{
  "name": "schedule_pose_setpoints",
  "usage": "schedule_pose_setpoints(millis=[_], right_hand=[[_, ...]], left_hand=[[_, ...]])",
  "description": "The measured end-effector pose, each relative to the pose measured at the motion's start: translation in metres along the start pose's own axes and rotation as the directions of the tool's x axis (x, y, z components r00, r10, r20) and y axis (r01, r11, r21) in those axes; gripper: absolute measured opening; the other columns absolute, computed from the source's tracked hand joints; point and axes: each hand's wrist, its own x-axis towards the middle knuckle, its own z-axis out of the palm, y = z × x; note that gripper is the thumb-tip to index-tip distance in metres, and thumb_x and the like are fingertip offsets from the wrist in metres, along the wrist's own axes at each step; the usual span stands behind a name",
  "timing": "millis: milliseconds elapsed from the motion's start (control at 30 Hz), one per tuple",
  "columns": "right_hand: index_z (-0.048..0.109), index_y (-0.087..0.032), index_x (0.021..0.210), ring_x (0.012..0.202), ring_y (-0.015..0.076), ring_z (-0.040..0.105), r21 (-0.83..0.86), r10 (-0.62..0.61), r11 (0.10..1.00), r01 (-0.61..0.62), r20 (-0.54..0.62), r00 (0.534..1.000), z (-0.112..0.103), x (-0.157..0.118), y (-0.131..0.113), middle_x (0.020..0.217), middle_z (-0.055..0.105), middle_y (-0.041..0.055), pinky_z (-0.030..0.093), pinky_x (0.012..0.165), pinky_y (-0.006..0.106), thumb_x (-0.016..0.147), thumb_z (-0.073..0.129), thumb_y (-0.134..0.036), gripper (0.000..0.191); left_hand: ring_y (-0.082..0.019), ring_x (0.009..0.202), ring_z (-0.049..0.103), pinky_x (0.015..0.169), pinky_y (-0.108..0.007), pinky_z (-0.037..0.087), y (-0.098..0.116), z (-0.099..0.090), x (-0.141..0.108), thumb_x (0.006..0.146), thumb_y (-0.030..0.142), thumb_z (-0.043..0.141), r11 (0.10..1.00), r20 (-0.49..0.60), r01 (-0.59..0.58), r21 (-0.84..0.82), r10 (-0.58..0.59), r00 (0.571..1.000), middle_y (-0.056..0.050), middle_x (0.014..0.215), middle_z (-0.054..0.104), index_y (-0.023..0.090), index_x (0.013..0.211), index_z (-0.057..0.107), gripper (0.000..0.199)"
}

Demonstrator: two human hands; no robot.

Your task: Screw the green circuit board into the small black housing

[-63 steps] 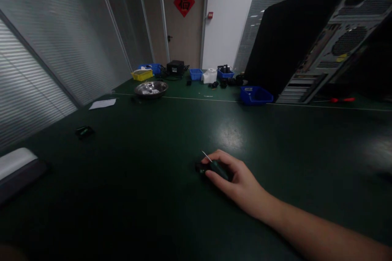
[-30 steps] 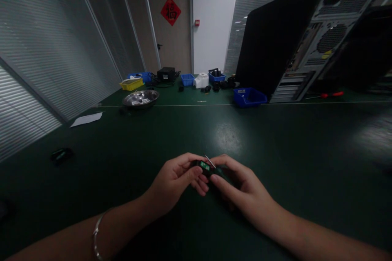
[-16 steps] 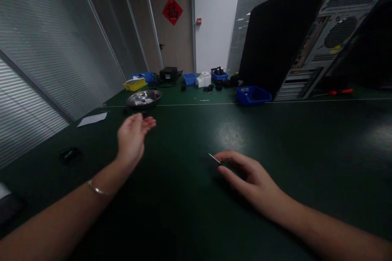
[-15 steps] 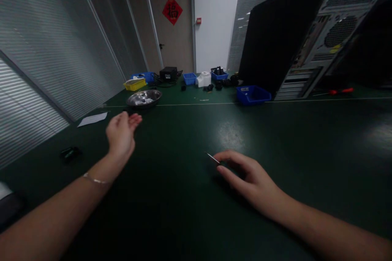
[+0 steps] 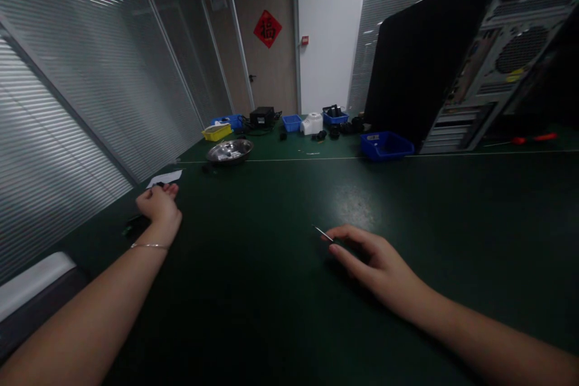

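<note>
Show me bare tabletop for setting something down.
Bare tabletop lies between the left hand and the right hand, and from the right hand up to the dark-blue bin. The far end is crowded around the white housing and black box.

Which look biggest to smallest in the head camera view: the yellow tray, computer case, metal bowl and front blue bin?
1. Computer case
2. Front blue bin and metal bowl, too alike to rank
3. Yellow tray
</note>
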Motion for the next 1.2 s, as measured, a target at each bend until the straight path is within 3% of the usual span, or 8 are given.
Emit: schedule_pose_setpoints(millis=[100,200,300,433,533,733,900,1200], right_hand=[[0.061,-0.023,0.11,0.067,0.0134,0.061,-0.001,-0.012,1.0,0.012,-0.008,1.0,-0.001,0.001,-0.001,0.096,0.066,0.003,0.05,0.054,0.024,0.094,0.051,-0.036,0.023],[0.063,-0.023,0.109,0.077,0.0163,0.063,-0.017,-0.031,0.999,0.03,-0.029,0.999,-0.001,0.002,-0.003,0.097,0.067,0.0033,0.053,0.064,0.027,0.094,0.052,-0.035,0.022],[0.064,-0.023,0.108,0.092,0.0204,0.064,-0.018,-0.053,0.999,0.051,-0.065,0.996,-0.001,0.004,-0.004,0.103,0.067,0.004,0.053,0.08,0.033,0.092,0.053,-0.033,0.021],[0.061,-0.024,0.116,0.102,0.0218,0.062,0.078,-0.059,0.995,0.068,-0.104,0.993,0.002,0.005,0.0,0.111,0.066,0.0039,0.05,0.089,0.036,0.092,0.055,-0.028,0.025],[0.054,-0.025,0.126,0.1,0.0209,0.062,0.105,-0.064,0.992,0.076,-0.113,0.991,0.002,0.006,0.003,0.108,0.066,0.0033,0.051,0.087,0.036,0.092,0.055,-0.025,0.034],[0.061,-0.027,0.12,0.11,0.0214,0.059,0.083,-0.109,0.99,0.117,-0.101,0.989,0.001,0.004,0.002,0.12,0.064,0.0039,0.047,0.096,0.036,0.091,0.057,-0.024,0.03],[0.062,-0.028,0.12,0.108,0.0211,0.059,0.058,-0.094,0.993,0.099,-0.085,0.992,0.001,0.004,0.001,0.115,0.065,0.0034,0.048,0.093,0.036,0.092,0.056,-0.027,0.029],[0.065,-0.029,0.119,0.095,0.0194,0.062,-0.001,-0.131,0.991,0.131,-0.087,0.988,0.001,0.006,0.001,0.103,0.067,0.0033,0.05,0.082,0.033,0.09,0.059,-0.021,0.031]], left_hand=[[-0.016,0.082,0.063,0.071,-0.032,0.055,-0.008,0.018,-0.028,0.093,0.024,0.052,0.998,0.067,0.06,-0.026,-0.058,0.996,-0.007,0.101,0.063,0.013,0.11,0.057,0.021],[-0.012,0.072,0.066,0.072,-0.026,0.055,-0.009,0.035,-0.076,0.091,0.01,0.047,0.987,0.34,0.163,0.003,-0.154,0.928,-0.005,0.081,0.065,0.013,0.099,0.059,0.015],[-0.02,0.081,0.068,0.078,-0.035,0.055,-0.002,0.044,-0.135,0.083,0.011,0.061,0.967,0.633,0.23,0.111,-0.247,0.734,-0.012,0.092,0.07,0.011,0.1,0.065,0.018],[-0.021,0.093,0.066,0.086,-0.035,0.052,0.005,0.038,-0.191,0.085,0.026,0.064,0.933,0.865,0.138,0.332,-0.36,0.35,-0.012,0.107,0.069,0.014,0.11,0.066,0.028],[-0.021,0.092,0.066,0.086,-0.036,0.051,0.006,0.033,-0.203,0.086,0.03,0.063,0.924,0.893,0.062,0.377,-0.381,0.239,-0.011,0.107,0.07,0.015,0.11,0.066,0.029],[-0.021,0.094,0.066,0.089,-0.037,0.051,0.005,0.034,-0.198,0.087,0.029,0.062,0.927,0.887,0.07,0.368,-0.373,0.274,-0.01,0.108,0.07,0.017,0.117,0.063,0.032],[-0.021,0.091,0.067,0.084,-0.037,0.053,0.008,0.033,-0.202,0.087,0.023,0.061,0.928,0.907,0.095,0.359,-0.371,0.197,-0.012,0.105,0.071,0.013,0.118,0.061,0.032],[-0.018,0.094,0.066,0.086,-0.033,0.051,0.009,0.03,-0.204,0.079,0.02,0.071,0.924,0.911,0.024,0.38,-0.379,0.161,-0.008,0.104,0.069,0.016,0.11,0.062,0.033]])
